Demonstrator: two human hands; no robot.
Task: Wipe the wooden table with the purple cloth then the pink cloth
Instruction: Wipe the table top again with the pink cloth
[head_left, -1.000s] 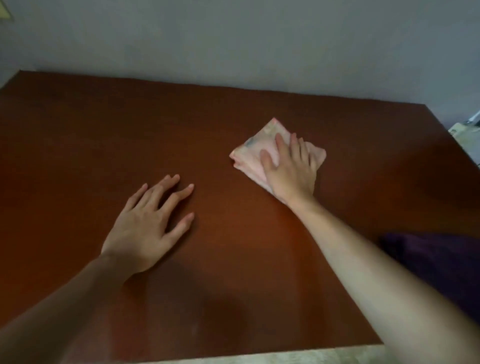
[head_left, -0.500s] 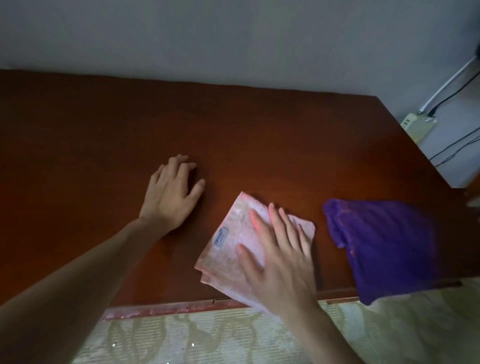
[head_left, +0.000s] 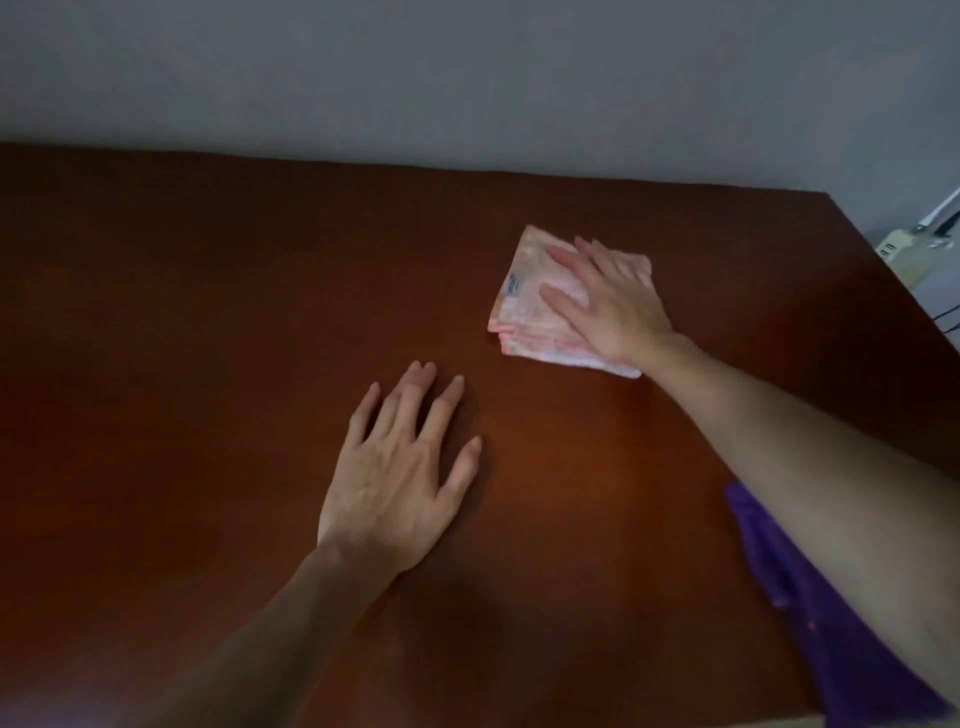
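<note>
Cloth (head_left: 540, 312), the pink one, lies beyond my left hand (head_left: 400, 483), my right grip (head_left: 613, 306) flat and open on it to wipe the counter (head_left: 208, 312), the left open for support.

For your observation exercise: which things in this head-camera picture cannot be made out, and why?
- Purple cloth: partly hidden under the right forearm and cut off by the frame's lower right corner.
- Label on the pink cloth: its print is too small to read.
- Pink cloth: its middle is covered by the right hand.
- Pale device beyond the wooden table: cut off by the right edge.
</note>
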